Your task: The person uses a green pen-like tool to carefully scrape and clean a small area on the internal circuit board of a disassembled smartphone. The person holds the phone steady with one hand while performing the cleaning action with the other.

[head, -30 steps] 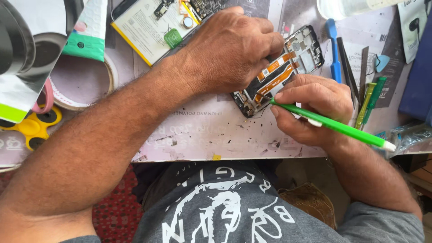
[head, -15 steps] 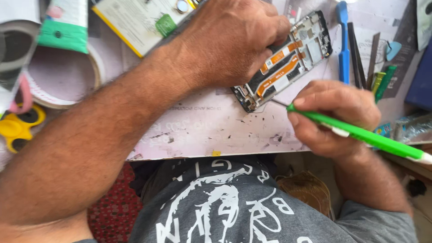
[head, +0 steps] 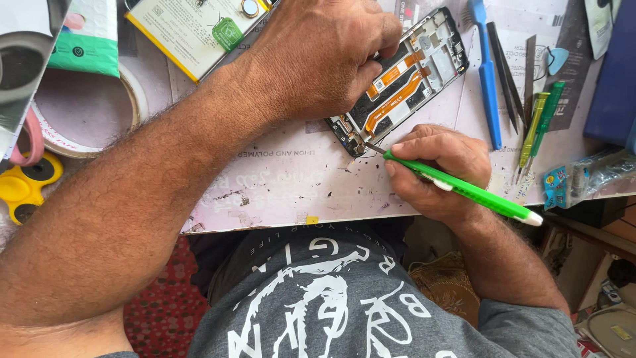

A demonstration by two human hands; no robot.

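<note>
The opened phone (head: 404, 79) lies tilted on the work mat (head: 291, 179), in the far middle of the table, with its back cover off and its orange ribbon cables showing. The left hand (head: 324, 56) presses down on its left part and holds it steady; the fingers curl over the frame, closed on it. The right hand (head: 437, 169), nearer and to the right, pinches a green screwdriver (head: 464, 189) like a pen, with the fingers pressed together around the shaft. The metal tip touches the near lower corner of the phone.

The step in hand looks like work on a small screw or part at that corner. I judge that the next move calls for a steady phone, light downward pressure and a tip that sits true in its seat, since a slip could scratch the boards or cables.

The exact spot under the tip is too small to make out, so it is perhaps a screw, but I cannot be sure. The left hand hides much of the phone's left side. A battery (head: 199, 30), a roll of tape (head: 86, 109) and a blue pry tool (head: 487, 73) lie around, some of them cut off at the edge.
</note>
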